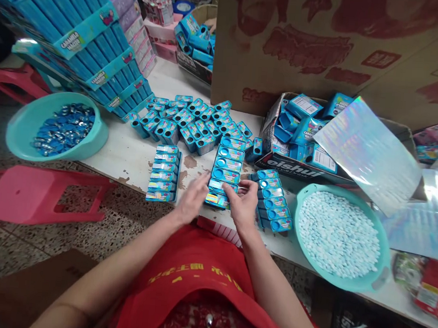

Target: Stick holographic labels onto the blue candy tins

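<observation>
A row of small blue candy boxes (227,163) stands in the middle of the table before me, several showing round openings on top. My right hand (243,200) is at the near end of this row, its thumb pressed on top of one box and its fingers bent along the right side. At the row's left side is my left hand (194,197), blurred, its fingertips close to or touching the boxes. Another row of blue boxes (163,175) lies to the left, with pale strips on top. A third row (274,200) with round openings stands to the right.
Many loose blue boxes (195,122) stand behind the rows. A turquoise basin (13,129) of blue wrapped pieces is left, another basin (380,245) of pale candies right. An open carton (289,170) holds blue packs under a shiny sheet (370,149). Stacked display boxes (73,39) rise back left.
</observation>
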Motion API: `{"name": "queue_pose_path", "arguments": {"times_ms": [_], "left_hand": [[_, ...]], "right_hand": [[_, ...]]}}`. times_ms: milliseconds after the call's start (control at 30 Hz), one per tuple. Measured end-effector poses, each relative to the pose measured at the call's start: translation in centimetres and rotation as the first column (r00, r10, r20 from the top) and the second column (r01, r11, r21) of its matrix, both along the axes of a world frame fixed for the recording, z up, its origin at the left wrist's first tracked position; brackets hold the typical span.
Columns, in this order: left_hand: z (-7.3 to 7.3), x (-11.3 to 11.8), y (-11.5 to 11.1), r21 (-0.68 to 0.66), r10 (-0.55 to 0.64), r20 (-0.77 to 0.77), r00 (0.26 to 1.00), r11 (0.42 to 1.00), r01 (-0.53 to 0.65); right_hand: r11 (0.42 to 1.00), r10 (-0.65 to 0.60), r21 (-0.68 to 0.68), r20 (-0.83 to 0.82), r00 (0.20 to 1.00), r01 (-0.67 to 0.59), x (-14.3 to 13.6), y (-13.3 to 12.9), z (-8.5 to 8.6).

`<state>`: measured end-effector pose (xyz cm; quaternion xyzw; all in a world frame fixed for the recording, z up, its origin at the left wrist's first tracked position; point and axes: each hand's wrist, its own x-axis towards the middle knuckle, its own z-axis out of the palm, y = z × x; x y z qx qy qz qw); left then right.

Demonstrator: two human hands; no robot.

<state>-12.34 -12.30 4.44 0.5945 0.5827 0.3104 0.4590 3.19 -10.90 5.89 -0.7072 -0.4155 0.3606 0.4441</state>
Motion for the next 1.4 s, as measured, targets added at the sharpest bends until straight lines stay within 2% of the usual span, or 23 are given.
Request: {"name": "queue_pose_path", "arguments": {"times_ms": [100, 167, 233, 300, 333, 367, 433, 500, 600, 667, 733, 833, 1067, 1133, 1200, 1267, 1333, 1400], "left_hand": [[-0.3, -0.4, -1.6, 0.016, -0.138, -0.021, 0.99, 0.99, 0.139], [-1.2, -1.3, -2.7, 0.013, -0.081, -0.08, 0.994, 0.997, 0.082], [-2.6, -2.1, -3.9, 0.024, -0.012, -0.139, 0.99, 1.0, 0.016], [-4.3, -2.3, -5.1, 0.017, -0.035, -0.198, 0.98, 0.999, 0.039], [-5.1, -2.1, -5.6, 0.001, -0.077, -0.22, 0.972, 0.997, 0.079], [-6.0, -1.7, -6.0, -0.028, -0.126, -0.234, 0.964, 0.992, 0.123], [-7.4, -0.7, -6.3, -0.125, -0.2, -0.224, 0.954, 0.976, 0.176], [-8.3, 0.2, -5.9, -0.236, -0.232, -0.199, 0.952, 0.954, 0.184], [-9.0, 0.9, -5.0, -0.308, -0.204, -0.185, 0.962, 0.941, 0.14], [-9.2, 1.0, -4.5, -0.315, -0.181, -0.182, 0.967, 0.942, 0.117], [-9.2, 1.0, -4.3, -0.321, -0.167, -0.181, 0.969, 0.941, 0.102], [-9.4, 1.0, -4.3, -0.332, -0.154, -0.182, 0.971, 0.939, 0.087], [-9.8, 1.7, -4.0, -0.317, -0.141, -0.208, 0.968, 0.946, 0.069], [-9.8, 1.8, -3.9, -0.309, -0.139, -0.226, 0.964, 0.949, 0.064], [-9.5, 1.6, -4.1, -0.298, -0.131, -0.251, 0.959, 0.953, 0.052], [-8.5, 1.1, -4.6, -0.254, -0.123, -0.274, 0.954, 0.966, 0.051], [-6.7, 0.5, -5.5, -0.162, -0.138, -0.247, 0.959, 0.982, 0.099], [-4.6, 0.0, -6.5, -0.089, -0.187, -0.144, 0.972, 0.98, 0.176]], "right_hand": [[0.999, 0.025, 0.033, 0.007, 1.0, -0.026, 0.3, 0.2, 0.2], [0.998, 0.022, 0.06, -0.096, 0.995, -0.017, 1.0, -0.3, 0.2], [0.994, -0.034, 0.097, -0.177, 0.984, 0.052, 2.0, -1.8, -0.2], [0.986, -0.106, 0.116, -0.136, 0.985, 0.122, 2.8, -4.0, -1.3], [0.987, -0.108, 0.114, -0.078, 0.991, 0.116, 3.0, -5.3, -2.0], [0.993, -0.062, 0.098, -0.02, 0.998, 0.064, 3.1, -6.5, -3.0], [0.988, 0.138, 0.06, 0.092, 0.986, -0.144, 2.9, -8.7, -5.2], [0.93, 0.343, 0.046, 0.242, 0.908, -0.364, 2.5, -10.1, -7.4], [0.812, 0.498, -0.003, 0.526, 0.69, -0.584, 2.1, -10.8, -10.1], [0.751, 0.527, -0.067, 0.66, 0.535, -0.657, 2.1, -10.9, -11.0], [0.705, 0.534, -0.116, 0.735, 0.417, -0.699, 2.3, -11.1, -11.3], [0.664, 0.52, -0.122, 0.785, 0.338, -0.738, 2.5, -11.6, -11.4], [0.662, 0.529, -0.045, 0.735, 0.424, -0.749, 2.4, -11.4, -11.2], [0.676, 0.565, -0.027, 0.661, 0.494, -0.736, 2.4, -11.2, -10.5], [0.762, 0.584, -0.015, 0.449, 0.677, -0.647, 2.4, -11.1, -9.2], [0.87, 0.493, -0.063, 0.135, 0.859, -0.489, 2.6, -11.0, -7.5], [0.923, 0.347, -0.135, -0.113, 0.931, -0.361, 2.8, -10.8, -5.4], [0.934, 0.265, -0.165, -0.269, 0.926, -0.315, 2.9, -10.6, -3.5]]}}
